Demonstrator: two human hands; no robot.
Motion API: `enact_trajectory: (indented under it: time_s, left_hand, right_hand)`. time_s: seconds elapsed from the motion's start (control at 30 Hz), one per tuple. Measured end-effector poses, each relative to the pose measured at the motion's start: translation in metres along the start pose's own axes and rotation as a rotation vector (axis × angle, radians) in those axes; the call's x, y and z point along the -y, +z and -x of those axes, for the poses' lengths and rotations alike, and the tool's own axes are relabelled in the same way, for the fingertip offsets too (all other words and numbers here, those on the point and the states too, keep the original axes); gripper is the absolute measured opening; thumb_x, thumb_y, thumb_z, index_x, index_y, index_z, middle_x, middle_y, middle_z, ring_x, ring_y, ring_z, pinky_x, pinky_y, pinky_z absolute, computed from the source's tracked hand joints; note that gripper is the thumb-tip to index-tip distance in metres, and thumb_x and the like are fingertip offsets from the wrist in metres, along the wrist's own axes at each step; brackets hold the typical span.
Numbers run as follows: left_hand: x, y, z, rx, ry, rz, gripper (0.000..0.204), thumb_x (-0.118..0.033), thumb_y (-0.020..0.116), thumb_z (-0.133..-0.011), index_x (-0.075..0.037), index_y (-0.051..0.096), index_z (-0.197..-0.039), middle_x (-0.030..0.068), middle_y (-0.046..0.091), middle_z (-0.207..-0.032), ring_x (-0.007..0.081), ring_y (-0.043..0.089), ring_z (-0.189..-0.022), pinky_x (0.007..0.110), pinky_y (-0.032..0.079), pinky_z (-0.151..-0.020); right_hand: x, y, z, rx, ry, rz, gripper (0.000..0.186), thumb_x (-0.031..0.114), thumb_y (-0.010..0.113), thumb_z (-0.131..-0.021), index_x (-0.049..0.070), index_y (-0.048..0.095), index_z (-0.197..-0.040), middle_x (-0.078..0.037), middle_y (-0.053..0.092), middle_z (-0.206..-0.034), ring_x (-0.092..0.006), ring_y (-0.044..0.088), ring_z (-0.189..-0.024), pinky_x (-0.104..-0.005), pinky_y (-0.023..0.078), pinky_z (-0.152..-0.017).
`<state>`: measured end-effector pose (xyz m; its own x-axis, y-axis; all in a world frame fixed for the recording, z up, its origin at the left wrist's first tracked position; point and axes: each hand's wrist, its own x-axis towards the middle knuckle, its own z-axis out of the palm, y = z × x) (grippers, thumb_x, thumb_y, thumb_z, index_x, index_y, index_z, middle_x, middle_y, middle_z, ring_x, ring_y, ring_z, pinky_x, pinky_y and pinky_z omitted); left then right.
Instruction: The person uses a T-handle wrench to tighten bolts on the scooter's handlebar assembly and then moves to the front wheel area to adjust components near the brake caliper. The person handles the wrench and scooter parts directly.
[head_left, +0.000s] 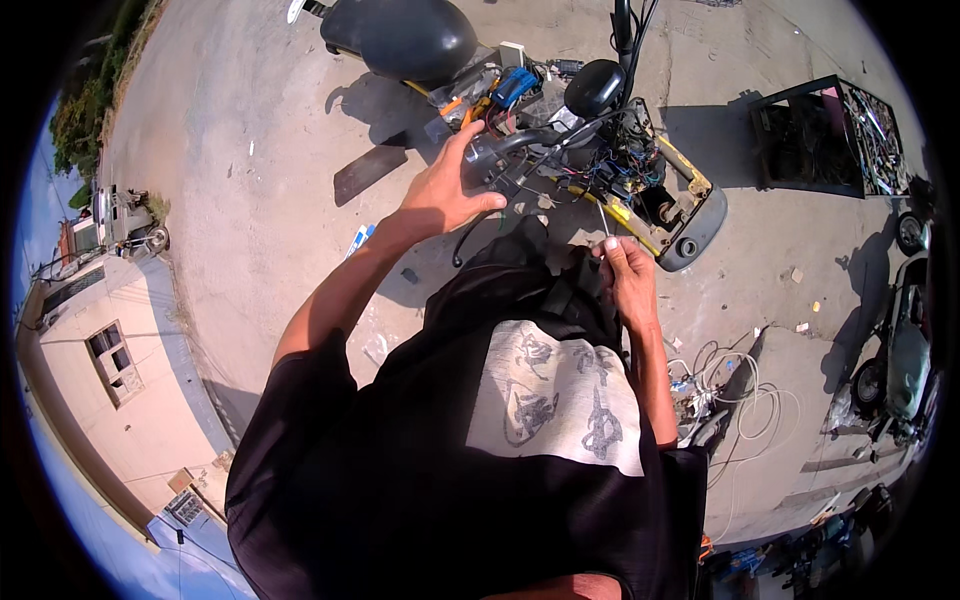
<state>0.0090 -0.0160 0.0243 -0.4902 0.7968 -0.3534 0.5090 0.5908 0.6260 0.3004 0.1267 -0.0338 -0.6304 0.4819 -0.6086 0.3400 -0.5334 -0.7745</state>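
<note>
My left hand is wrapped round the black left end of the scooter's handlebar, at its switch housing. The thumb and forefinger are spread on either side of it, and the other fingers are hidden. Close to my body, my right hand pinches a tool with a thin metal shaft, which looks like a screwdriver. Its shaft points toward the yellow scooter frame; its handle is mostly covered by my fingers. Bundles of bare wiring show in the opened front.
A black seat and a blue tool lie beyond the handlebar. A round mirror stands above it. At right are a metal crate, a coiled pale cable and a parked scooter. A dark board lies left.
</note>
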Motion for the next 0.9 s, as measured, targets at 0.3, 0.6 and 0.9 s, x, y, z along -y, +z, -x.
enact_trajectory:
  time_s: [0.3,0.6,0.9]
  left_hand:
    - [-0.009,0.018,0.008,-0.173,-0.02,-0.211,0.087,-0.046,0.075,-0.092,-0.014,0.029,-0.158,0.0234,0.054,-0.147,0.0421,0.06,-0.127,0.05,0.047,-0.106]
    - [0.015,0.024,0.024,-0.365,0.16,-0.164,0.076,-0.032,0.076,-0.092,-0.008,0.04,-0.155,0.0228,0.055,-0.147,0.0422,0.058,-0.129,0.047,0.049,-0.105]
    - [0.012,0.047,0.026,-0.564,0.167,-0.228,0.063,-0.027,0.072,-0.095,-0.004,0.047,-0.148,0.0211,0.064,-0.132,0.0405,0.062,-0.119,0.048,0.051,-0.098]
  right_hand:
    - [-0.052,-0.103,0.043,-0.314,0.064,-0.135,0.026,0.032,0.061,-0.107,0.007,0.064,-0.099,0.006,0.041,-0.06,-0.0047,0.033,-0.045,-0.024,0.025,-0.04]
    - [-0.07,-0.147,0.063,-0.304,0.015,-0.092,0.023,0.029,0.064,-0.105,0.007,0.063,-0.098,0.006,0.043,-0.063,-0.0051,0.035,-0.047,-0.0242,0.027,-0.042]
    - [-0.066,-0.177,0.058,-0.279,0.07,-0.11,0.019,0.026,0.064,-0.105,0.008,0.062,-0.1,0.006,0.042,-0.065,-0.0056,0.036,-0.049,-0.0237,0.028,-0.043]
